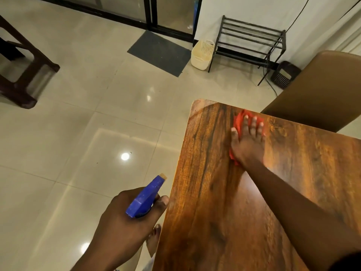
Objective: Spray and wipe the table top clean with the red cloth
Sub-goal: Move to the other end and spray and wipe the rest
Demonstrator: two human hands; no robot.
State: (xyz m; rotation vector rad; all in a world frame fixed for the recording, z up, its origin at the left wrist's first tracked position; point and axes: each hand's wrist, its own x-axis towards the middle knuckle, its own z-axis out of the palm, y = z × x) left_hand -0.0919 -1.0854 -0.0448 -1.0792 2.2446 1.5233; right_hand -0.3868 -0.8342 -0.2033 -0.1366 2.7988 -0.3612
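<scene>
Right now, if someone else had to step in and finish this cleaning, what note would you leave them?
Left hand grips the blue spray bottle beside the table top, off its left edge and over the floor.
Right hand presses flat on the red cloth near the far edge.
Done: cloth is down on the wood; how much is already clean cannot be told.
Left: probably wipe the near part, spraying if needed.

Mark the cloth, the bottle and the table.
cloth [238, 122]: head view, exposed red fold at its far left.
bottle [144, 196]: head view, blue spray head.
table [211, 192]: head view, bare wood near the left edge.
</scene>
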